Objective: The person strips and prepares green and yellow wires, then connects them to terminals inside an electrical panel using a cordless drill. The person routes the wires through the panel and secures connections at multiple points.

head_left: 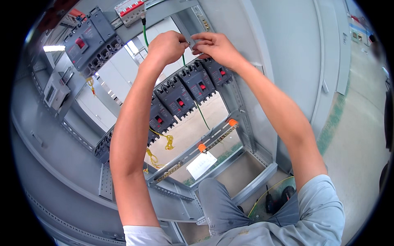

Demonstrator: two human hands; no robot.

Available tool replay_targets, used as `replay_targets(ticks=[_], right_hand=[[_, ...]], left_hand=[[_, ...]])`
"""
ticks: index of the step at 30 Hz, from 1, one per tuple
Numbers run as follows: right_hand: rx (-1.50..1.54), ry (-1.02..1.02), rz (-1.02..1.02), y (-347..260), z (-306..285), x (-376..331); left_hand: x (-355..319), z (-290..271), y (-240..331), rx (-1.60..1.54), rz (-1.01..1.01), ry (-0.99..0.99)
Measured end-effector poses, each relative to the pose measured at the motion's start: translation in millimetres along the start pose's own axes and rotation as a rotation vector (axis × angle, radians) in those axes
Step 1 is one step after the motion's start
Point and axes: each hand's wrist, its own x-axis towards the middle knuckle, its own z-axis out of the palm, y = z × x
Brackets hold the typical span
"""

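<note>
Enclosing cabinet: a grey sheet-metal switchgear cabinet [291, 53] spreads across the frame, its frame openings bending toward the rim.
Forearms: both bare, rising from pale short sleeves at the lower edge and converging at upper centre.
Breaker row: dark grey moulded-case circuit breakers [170, 96] with red toggles run in a slanting line from left of centre up to just below the hands.
Cross rail: a slotted metal rail [186, 155] slants through the lower centre.
Large breaker: a bigger moulded-case breaker [91, 39] with one red toggle sits at upper left.
Left hand: the left hand [167, 47] is at upper centre, fingers curled, thumb and fingertips drawn together; whether they grip anything is unclear.
Right hand: the right hand [215, 49] faces it from the right, fingers bent, above the row's upper end; its grip cannot be told either.
Modular breaker: a white miniature circuit breaker [132, 13] with red toggles is at the top edge, left of centre.
Paper: a white sheet [201, 165] lies below the rail.
Green wire: a green wire [144, 30] drops from the miniature breaker and passes behind the left hand.
Insulators: two orange insulators [233, 122] stand on the rail.
Fingertip piece: a tiny metallic-looking piece [188, 44] shows at the left fingertips, upper centre, too small to identify.
</note>
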Motion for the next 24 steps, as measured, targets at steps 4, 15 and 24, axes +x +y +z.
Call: replay_targets(ticks=[4,15,24], right_hand=[[-0.068,-0.249,-0.010,-19.6,-2.2,-120.0],[-1.135,-0.771,1.500,195.9,-125.8,-624.5],[-1.375,-1.266,1.396,201.7,-106.3,-703.9]], left_hand=[[1.8,15.1,-11.9,0.073,0.009,0.087],[70.3,47.5,13.5,0.107,0.158,0.216],[91.6,32.9,19.9,0.010,-0.061,0.216]])
